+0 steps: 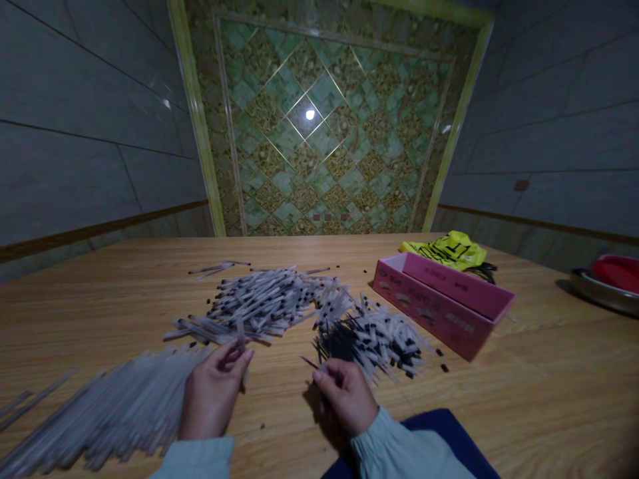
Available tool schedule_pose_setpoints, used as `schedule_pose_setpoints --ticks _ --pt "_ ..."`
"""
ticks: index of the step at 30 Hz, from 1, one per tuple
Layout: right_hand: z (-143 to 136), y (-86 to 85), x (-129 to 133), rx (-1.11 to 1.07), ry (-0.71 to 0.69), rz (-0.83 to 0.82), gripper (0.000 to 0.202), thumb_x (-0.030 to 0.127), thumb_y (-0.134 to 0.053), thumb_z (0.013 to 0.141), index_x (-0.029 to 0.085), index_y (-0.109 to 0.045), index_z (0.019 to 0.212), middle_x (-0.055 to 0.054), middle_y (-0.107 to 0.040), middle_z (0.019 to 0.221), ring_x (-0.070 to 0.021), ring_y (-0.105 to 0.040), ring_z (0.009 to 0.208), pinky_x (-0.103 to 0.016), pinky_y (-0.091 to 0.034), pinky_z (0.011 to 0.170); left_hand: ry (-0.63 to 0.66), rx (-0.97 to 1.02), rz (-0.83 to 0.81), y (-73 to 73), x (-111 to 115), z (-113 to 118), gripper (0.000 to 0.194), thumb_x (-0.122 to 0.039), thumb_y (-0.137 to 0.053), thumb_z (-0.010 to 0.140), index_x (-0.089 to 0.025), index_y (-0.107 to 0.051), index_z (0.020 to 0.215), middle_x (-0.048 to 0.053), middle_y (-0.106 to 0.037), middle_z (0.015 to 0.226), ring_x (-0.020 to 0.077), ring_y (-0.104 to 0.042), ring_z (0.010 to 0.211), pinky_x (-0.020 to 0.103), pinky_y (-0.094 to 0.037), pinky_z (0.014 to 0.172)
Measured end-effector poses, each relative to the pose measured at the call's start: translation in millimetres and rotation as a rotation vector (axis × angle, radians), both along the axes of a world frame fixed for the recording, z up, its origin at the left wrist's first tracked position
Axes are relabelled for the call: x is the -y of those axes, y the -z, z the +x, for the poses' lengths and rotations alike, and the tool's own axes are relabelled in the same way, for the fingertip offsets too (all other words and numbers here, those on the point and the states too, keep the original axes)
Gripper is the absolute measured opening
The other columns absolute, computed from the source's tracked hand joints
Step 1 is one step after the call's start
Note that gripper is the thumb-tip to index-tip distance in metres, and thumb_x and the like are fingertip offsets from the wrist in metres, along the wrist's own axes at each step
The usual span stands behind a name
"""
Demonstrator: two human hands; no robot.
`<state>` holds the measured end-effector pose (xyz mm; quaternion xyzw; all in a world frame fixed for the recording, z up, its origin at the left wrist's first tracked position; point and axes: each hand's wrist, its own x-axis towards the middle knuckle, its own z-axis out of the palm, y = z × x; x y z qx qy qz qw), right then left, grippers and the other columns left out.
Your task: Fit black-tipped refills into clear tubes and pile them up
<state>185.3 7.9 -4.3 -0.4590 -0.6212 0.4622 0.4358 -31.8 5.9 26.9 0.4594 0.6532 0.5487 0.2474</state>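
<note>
My left hand point(214, 382) is closed in a pinch on a clear plastic tube point(240, 329), which stands roughly upright. My right hand point(347, 392) pinches a thin dark stick point(309, 362) whose tip points left. Just beyond the right hand lies a heap of thin black sticks point(337, 342), mixed with short white-and-black pieces point(394, 336). A large pile of clear tubes with black ends point(264, 299) sits farther back. Beside my left hand, many long clear tubes point(124, 399) lie side by side.
A pink open-topped box point(434, 306) stands at right, with a yellow plastic bag point(446, 249) behind it. A metal bowl point(599, 293) holding a red dish point(619, 271) is at the far right. Small black caps point(444, 367) are scattered over the wooden table point(559, 386).
</note>
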Motion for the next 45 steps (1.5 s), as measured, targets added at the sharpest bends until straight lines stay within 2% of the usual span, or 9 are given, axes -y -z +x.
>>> schedule_pose_setpoints --ticks 3,6,12,16,21,30,34,37,45 --pt "-2.0 0.4 0.5 -0.019 -0.001 -0.028 0.043 0.057 -0.053 0.073 0.016 -0.048 0.06 0.005 -0.046 0.044 -0.0082 -0.043 0.039 -0.018 -0.028 0.038 -0.084 -0.376 0.182 0.0 1.5 -10.6 0.021 -0.03 -0.059 0.071 -0.02 -0.072 0.082 0.009 -0.067 0.094 0.028 -0.06 0.091 0.038 -0.045 0.082" --pt "-0.7 -1.8 -0.7 0.005 0.012 -0.012 0.04 0.054 -0.052 0.075 0.017 -0.048 0.06 0.004 -0.045 0.044 -0.0093 -0.044 0.04 -0.019 -0.028 0.039 -0.163 -0.707 0.263 -0.8 3.7 -20.1 0.024 -0.025 -0.051 0.076 -0.021 -0.074 0.081 0.01 -0.062 0.096 0.0279 -0.057 0.091 0.038 -0.044 0.08" --pt "30.8 -26.9 -12.8 0.539 0.335 0.298 0.029 0.041 -0.049 0.082 0.018 -0.061 0.069 -0.002 -0.06 0.059 -0.0151 -0.054 0.058 -0.024 -0.03 0.053 0.07 -0.958 -0.046 -1.4 3.2 -35.8 0.025 -0.017 -0.05 0.071 -0.026 -0.073 0.073 0.007 -0.062 0.088 0.0242 -0.059 0.082 0.031 -0.043 0.071" --pt "61.2 -41.7 -25.7 0.893 0.567 0.304 0.024 0.037 -0.048 0.083 0.022 -0.066 0.088 -0.006 -0.068 0.083 -0.0203 -0.06 0.075 -0.027 -0.032 0.06 0.097 -0.993 -0.281 -2.8 6.8 -41.9 0.031 -0.009 -0.044 0.067 -0.024 -0.071 0.07 0.01 -0.062 0.085 0.0278 -0.058 0.088 0.035 -0.042 0.071" --pt "86.3 -34.5 -41.9 1.054 0.661 0.278 0.023 0.036 -0.046 0.084 0.026 -0.065 0.091 -0.003 -0.066 0.091 -0.0189 -0.06 0.078 -0.026 -0.031 0.059 0.018 -1.015 -0.41 -5.3 10.9 -35.5 0.035 -0.009 -0.037 0.072 -0.021 -0.07 0.069 0.013 -0.062 0.09 0.0315 -0.057 0.093 0.039 -0.043 0.068" --pt "97.2 -22.0 -49.6 1.033 0.729 0.297 0.026 0.037 -0.047 0.083 0.024 -0.058 0.103 -0.003 -0.063 0.098 -0.019 -0.059 0.081 -0.027 -0.033 0.062 0.282 -0.96 0.003 16.7 -6.8 3.7 0.032 -0.025 -0.038 0.084 -0.016 -0.066 0.098 0.011 -0.063 0.108 0.0217 -0.057 0.102 0.032 -0.043 0.09" --pt "94.9 -18.5 -50.8 1.063 0.74 0.31 0.025 0.04 -0.044 0.085 0.027 -0.058 0.102 -0.003 -0.06 0.094 -0.0183 -0.059 0.075 -0.027 -0.031 0.057 0.276 -1.102 0.09 25.3 -12.4 11.2 0.034 -0.025 -0.043 0.083 -0.022 -0.063 0.109 0.01 -0.045 0.137 0.0285 -0.032 0.129 0.047 -0.03 0.102" --pt "92.6 -16.6 -51.7 1.049 0.746 0.327 0.026 0.04 -0.044 0.086 0.026 -0.058 0.103 -0.003 -0.057 0.095 -0.0173 -0.058 0.074 -0.026 -0.031 0.055 0.251 -1.184 0.085 28.1 -14.7 13.1 0.033 -0.024 -0.04 0.085 -0.023 -0.064 0.107 0.006 -0.035 0.144 0.03 -0.016 0.136 0.056 -0.018 0.104" --pt "87.1 -26.4 -44.2 0.87 0.75 0.425 0.027 0.039 -0.044 0.086 0.023 -0.058 0.102 -0.006 -0.055 0.104 -0.0185 -0.057 0.078 -0.028 -0.037 0.06 0.27 -1.15 0.143 28.5 -17.4 11.0 0.034 -0.017 -0.041 0.083 -0.018 -0.06 0.112 0.009 -0.054 0.13 0.0306 -0.026 0.132 0.063 -0.014 0.102"
